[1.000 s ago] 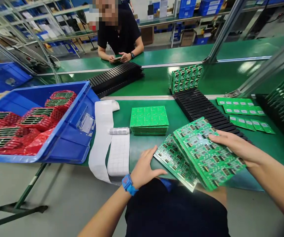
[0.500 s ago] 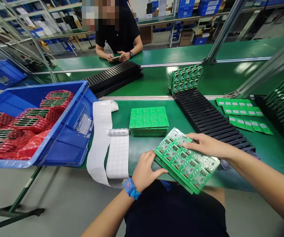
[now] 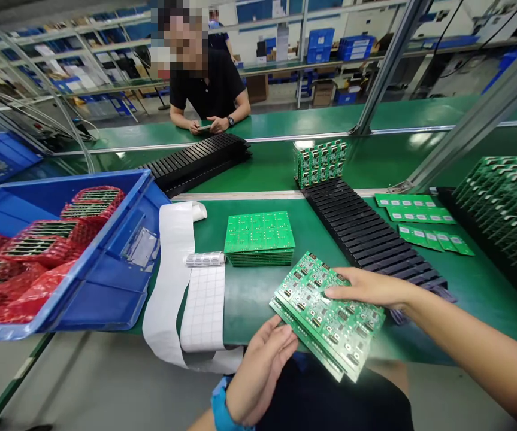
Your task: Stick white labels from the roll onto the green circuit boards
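Note:
My right hand (image 3: 368,287) grips a small stack of green circuit boards (image 3: 325,314) by its upper right edge, thumb on the component face and the other fingers behind. The boards are tilted and slightly fanned, so a lower board shows along the left edge. My left hand (image 3: 265,359) is closed at the lower left edge of these boards, fingertips partly hidden at their rim. Behind them on the table lies a neat pile of green boards (image 3: 259,233), plain side up. To its left are a white label sheet (image 3: 204,311) and a small label roll (image 3: 205,258).
A blue bin (image 3: 91,305) holds boards in red bubble wrap (image 3: 51,236). A black slotted rack (image 3: 370,233) has boards standing (image 3: 323,163) at its far end. Small labelled boards (image 3: 435,236) lie right, near another filled rack (image 3: 505,209). A person (image 3: 208,90) leans on the far bench.
The view has tilted up. My left hand has turned and its spread thumb has drawn in towards the fingers at the boards' edge. My right hand keeps its grip on the boards.

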The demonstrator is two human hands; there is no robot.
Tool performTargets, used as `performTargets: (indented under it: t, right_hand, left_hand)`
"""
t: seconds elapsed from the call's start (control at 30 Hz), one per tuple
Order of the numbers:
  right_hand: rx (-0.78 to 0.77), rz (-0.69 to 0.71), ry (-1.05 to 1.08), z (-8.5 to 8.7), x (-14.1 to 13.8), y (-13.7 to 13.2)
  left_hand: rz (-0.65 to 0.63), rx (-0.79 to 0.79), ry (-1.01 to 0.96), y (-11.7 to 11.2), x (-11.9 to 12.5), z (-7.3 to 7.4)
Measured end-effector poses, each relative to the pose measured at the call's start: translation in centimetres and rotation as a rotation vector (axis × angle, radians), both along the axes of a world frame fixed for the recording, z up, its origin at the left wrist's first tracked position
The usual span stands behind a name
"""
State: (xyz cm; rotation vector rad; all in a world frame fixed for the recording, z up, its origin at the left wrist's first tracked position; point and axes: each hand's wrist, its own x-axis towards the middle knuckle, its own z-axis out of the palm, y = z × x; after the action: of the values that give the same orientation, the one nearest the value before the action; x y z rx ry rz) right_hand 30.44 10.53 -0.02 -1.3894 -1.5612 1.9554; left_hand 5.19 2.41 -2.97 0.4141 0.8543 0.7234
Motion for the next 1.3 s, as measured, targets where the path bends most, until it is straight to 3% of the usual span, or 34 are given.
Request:
performTargets:
  t: [0.17,0.4,0.53,0.7,0.83,1.0,1.17,1.3]
  right_hand:
    - [-0.132,-0.111,0.143,-0.7,-0.6,-0.8]
    - [-0.072,-0.298,0.199,-0.9,-0.5,-2.6]
    - [0.167,-0.405,0.144,-2.0,-0.8,-3.3]
    - [0.553,-0.509,0.044,-4.9,-2.9,-4.1]
    - [0.709,-0.475,0.028,-6.7,-4.4,-4.7]
    - [0.812,-0.376,0.001,-7.2,-4.7,-5.5]
    - [0.803,-0.373,0.08,-7.0,-4.4,-6.3]
    - [0.8,-0.349,0.075,-6.9,-4.4,-6.5]
  left_hand:
    - [0.086,0.04,0.013,0.7,2.4,0.7]
    - [0.107,0.229,0.229,1.2,3.9,0.9]
    - [0.117,0.449,0.466,2.0,4.0,1.1]
    - [0.235,0.769,0.731,2.9,3.2,0.6]
    - [0.259,0.776,0.72,3.0,2.2,-1.0]
    - [0.209,0.848,0.647,2.4,2.1,-2.6]
    - [0.12,0.981,0.485,2.0,2.4,-3.5]
    - [0.074,1.044,0.501,2.3,2.1,-3.9]
